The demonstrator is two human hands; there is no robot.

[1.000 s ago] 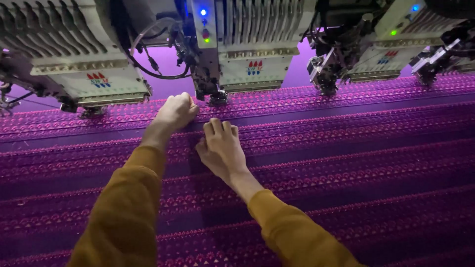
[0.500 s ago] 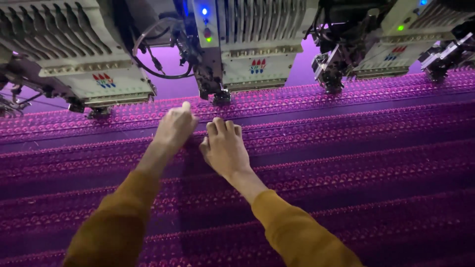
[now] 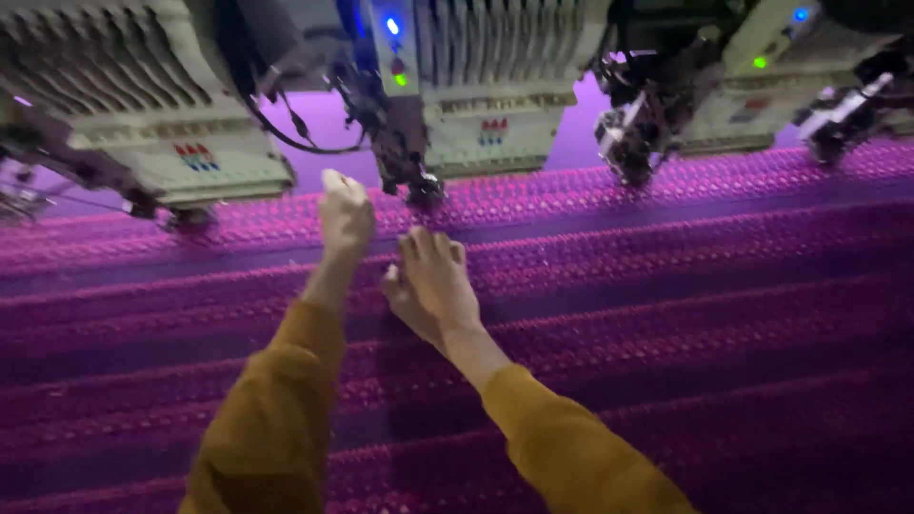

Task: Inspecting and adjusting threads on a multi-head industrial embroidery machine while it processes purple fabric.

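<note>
purple fabric (image 3: 666,286) under both hands; embroidery heads (image 3: 476,105) just behind, needle (image 3: 424,190) near fingers.

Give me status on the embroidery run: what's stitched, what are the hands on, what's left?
Done: patterned bands already run across the purple fabric in several rows toward the camera. In hand: the left hand is loosely closed on the fabric just below the middle embroidery head; the right hand lies flat on the cloth beside it. Left: plain dark strips between the bands look unstitched; whether they get filled cannot be told.
</note>
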